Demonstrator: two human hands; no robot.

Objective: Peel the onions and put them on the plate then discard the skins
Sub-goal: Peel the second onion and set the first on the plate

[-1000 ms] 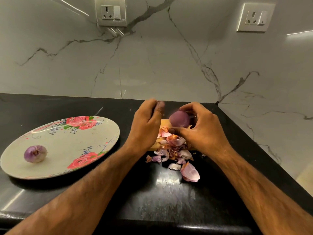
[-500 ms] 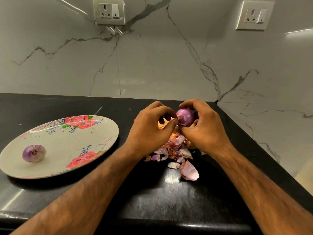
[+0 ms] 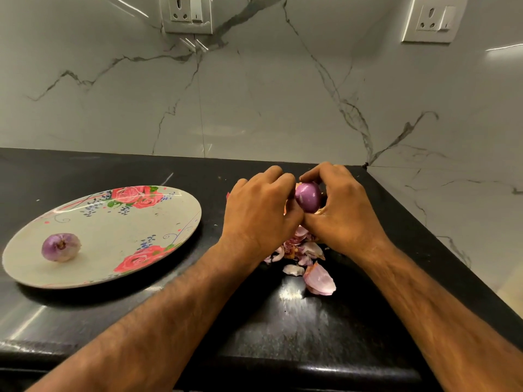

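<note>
A shiny purple onion (image 3: 308, 196) is held above the black counter between both hands. My right hand (image 3: 339, 210) curls round it from the right and from below. My left hand (image 3: 260, 213) closes against its left side, fingers bent onto it. Under the hands lies a heap of pink and white onion skins (image 3: 307, 258), with one large curved piece nearest me. To the left sits an oval floral plate (image 3: 119, 236) with one peeled onion (image 3: 60, 247) on its left part.
The black counter (image 3: 283, 321) ends at a front edge near me and meets marble walls behind and at the right. Two wall sockets (image 3: 186, 12) are mounted high on the walls. The counter's right edge runs close beside my right forearm.
My left hand has come in from beside the onion and now closes on its left side. The onion has turned in my fingers, showing more glossy skin.
</note>
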